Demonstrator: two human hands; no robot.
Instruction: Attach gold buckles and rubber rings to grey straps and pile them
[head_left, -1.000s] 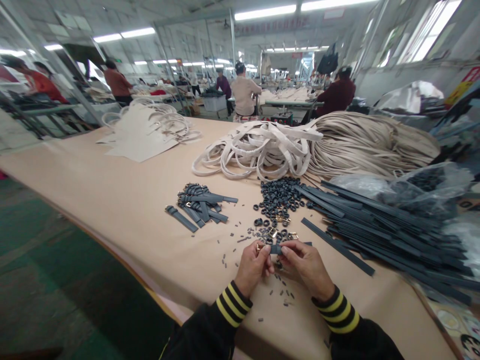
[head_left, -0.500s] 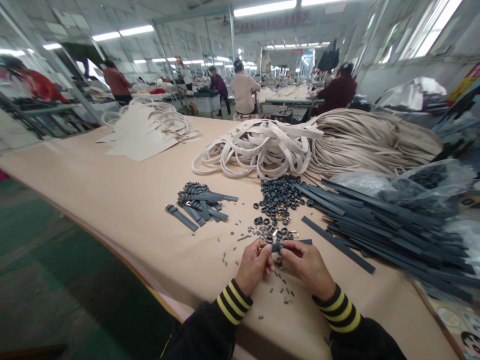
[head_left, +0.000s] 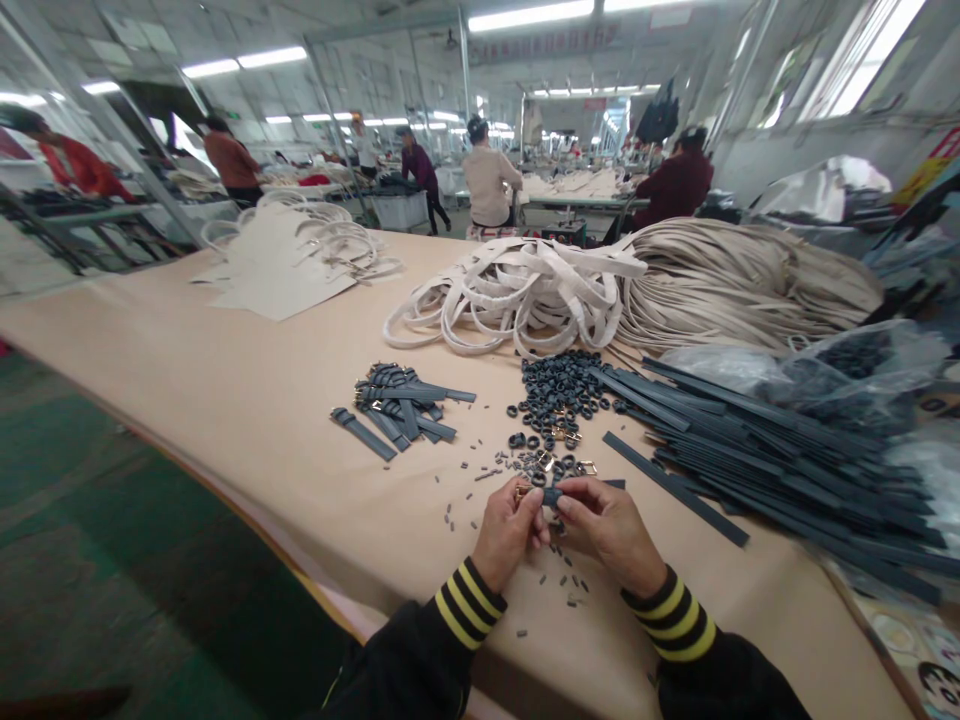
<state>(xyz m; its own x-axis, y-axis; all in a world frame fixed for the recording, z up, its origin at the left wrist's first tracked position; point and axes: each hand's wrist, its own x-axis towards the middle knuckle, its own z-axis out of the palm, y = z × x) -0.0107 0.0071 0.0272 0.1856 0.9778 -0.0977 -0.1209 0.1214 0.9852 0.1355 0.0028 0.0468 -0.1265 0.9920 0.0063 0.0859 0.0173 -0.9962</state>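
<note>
Between my two hands is a short dark strap point(head_left: 552, 496) with a gold buckle point(head_left: 522, 491) at its left end. My left hand point(head_left: 508, 530) is closed on the buckle end, thumb on top. My right hand point(head_left: 611, 528) pinches the strap farther right, where a dark loop seems to sit around it; the fingers partly hide it. Just beyond the hands lie loose gold buckles point(head_left: 587, 468) and a heap of small dark loops point(head_left: 562, 385). Tiny dark pieces point(head_left: 564, 580) are scattered on the table around my hands.
Buckled straps point(head_left: 405, 400) are piled left of centre on the paper-covered table point(head_left: 262, 400). Long dark strips point(head_left: 787, 460) fill the right side, beside clear plastic bags point(head_left: 862, 360). Pale cord loops point(head_left: 525, 290) and a strap bundle point(head_left: 742, 280) lie at the back. Several people work beyond.
My right hand has shifted slightly left along the strap, closer to my left hand. In the background, a person in purple has moved left.
</note>
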